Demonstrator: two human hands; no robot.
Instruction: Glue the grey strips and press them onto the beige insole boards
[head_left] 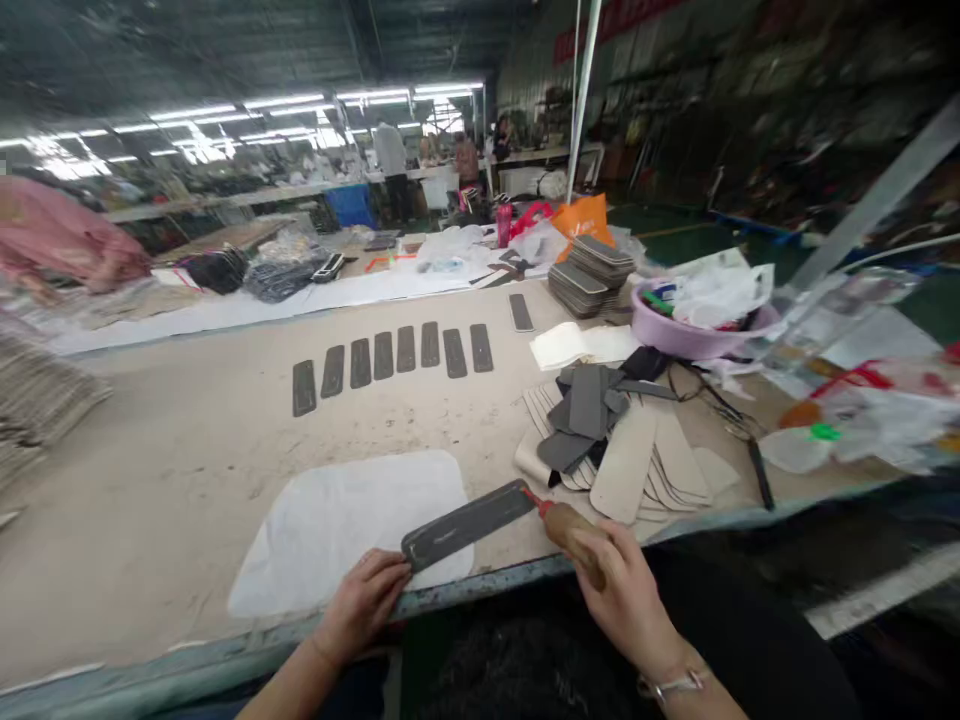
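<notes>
My left hand (369,598) pinches the near left end of a long dark grey strip with rounded corners (469,522). The strip slants up to the right, partly over a white sheet (330,515) at the table's front edge. In my right hand (622,590) is a brownish squeeze bottle with a red nozzle (568,535), its fingers wrapped round the body. The nozzle tip is at the strip's far right end; whether it touches is hard to tell. Beyond lies a row of several smaller dark strips (406,349).
Right of the strip lie loose grey pieces (589,400) and fanned beige pieces (628,455). Behind them are a purple basin (667,338), a stack of dark pieces (589,280) and white cloth (581,345). A person in pink (67,235) is at far left, near stacked sheets (41,390).
</notes>
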